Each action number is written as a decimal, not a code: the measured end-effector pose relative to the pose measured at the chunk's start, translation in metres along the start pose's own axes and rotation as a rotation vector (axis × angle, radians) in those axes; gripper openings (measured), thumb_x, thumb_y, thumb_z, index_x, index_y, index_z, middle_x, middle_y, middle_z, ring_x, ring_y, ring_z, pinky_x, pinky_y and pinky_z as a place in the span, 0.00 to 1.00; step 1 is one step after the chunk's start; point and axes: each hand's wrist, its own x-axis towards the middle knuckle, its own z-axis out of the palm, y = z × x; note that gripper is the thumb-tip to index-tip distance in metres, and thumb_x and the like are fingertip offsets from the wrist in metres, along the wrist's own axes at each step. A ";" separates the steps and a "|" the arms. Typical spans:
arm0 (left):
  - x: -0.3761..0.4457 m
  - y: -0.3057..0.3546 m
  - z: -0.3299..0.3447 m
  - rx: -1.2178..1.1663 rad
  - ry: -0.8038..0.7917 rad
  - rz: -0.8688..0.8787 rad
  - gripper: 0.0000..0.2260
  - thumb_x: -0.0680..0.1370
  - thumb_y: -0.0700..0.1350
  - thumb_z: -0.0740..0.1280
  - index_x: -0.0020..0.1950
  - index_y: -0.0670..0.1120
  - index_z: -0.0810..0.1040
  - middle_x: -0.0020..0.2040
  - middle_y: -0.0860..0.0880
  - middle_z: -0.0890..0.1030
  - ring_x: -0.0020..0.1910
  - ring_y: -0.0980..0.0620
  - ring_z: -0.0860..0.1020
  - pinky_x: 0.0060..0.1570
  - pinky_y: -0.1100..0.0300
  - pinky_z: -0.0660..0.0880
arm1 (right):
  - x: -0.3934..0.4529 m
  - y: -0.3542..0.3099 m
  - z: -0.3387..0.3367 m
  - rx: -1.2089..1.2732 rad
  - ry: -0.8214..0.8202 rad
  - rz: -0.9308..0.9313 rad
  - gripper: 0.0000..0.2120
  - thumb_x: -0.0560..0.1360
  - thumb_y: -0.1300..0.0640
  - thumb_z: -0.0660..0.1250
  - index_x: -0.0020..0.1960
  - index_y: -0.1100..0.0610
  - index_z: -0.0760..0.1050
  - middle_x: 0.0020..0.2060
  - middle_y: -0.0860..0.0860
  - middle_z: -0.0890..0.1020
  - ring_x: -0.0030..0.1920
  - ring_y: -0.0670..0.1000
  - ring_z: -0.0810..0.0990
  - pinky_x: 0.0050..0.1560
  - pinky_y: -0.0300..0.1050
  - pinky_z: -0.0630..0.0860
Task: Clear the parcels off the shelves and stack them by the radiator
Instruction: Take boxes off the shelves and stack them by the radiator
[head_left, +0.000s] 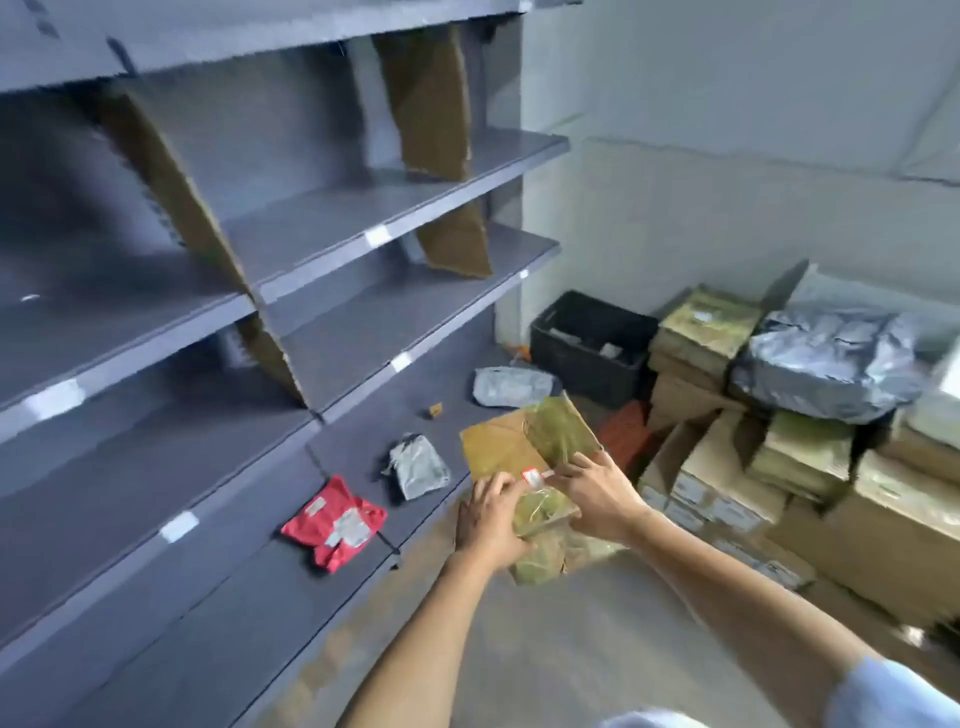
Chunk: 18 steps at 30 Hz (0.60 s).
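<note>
Both my hands, left (488, 514) and right (597, 493), grip box (524, 447): stiff cardboard, seems light; hold by near edges, tape looks slick.

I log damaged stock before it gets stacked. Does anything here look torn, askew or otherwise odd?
The cardboard dividers on the shelves lean and have ragged edges. The brown parcels both hands grip look crumpled under their tape. A small brown scrap lies loose on the bottom shelf.
</note>
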 end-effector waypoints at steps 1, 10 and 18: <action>0.026 0.037 0.008 0.003 -0.025 0.065 0.28 0.66 0.53 0.71 0.65 0.57 0.67 0.61 0.56 0.67 0.64 0.52 0.65 0.55 0.55 0.70 | -0.021 0.040 0.007 0.018 0.000 0.079 0.29 0.69 0.47 0.65 0.70 0.47 0.65 0.63 0.46 0.74 0.64 0.50 0.68 0.61 0.48 0.63; 0.159 0.316 0.095 0.266 -0.260 0.546 0.27 0.69 0.42 0.68 0.67 0.54 0.66 0.65 0.49 0.66 0.66 0.47 0.66 0.60 0.50 0.67 | -0.199 0.264 0.071 0.162 -0.108 0.578 0.34 0.69 0.39 0.67 0.70 0.49 0.64 0.66 0.47 0.72 0.67 0.51 0.67 0.66 0.53 0.66; 0.236 0.361 0.133 0.463 -0.338 0.680 0.28 0.71 0.44 0.68 0.68 0.54 0.62 0.67 0.48 0.65 0.66 0.46 0.64 0.57 0.53 0.69 | -0.182 0.337 0.104 0.337 -0.234 0.634 0.32 0.70 0.40 0.67 0.70 0.53 0.66 0.65 0.51 0.72 0.68 0.54 0.66 0.67 0.57 0.64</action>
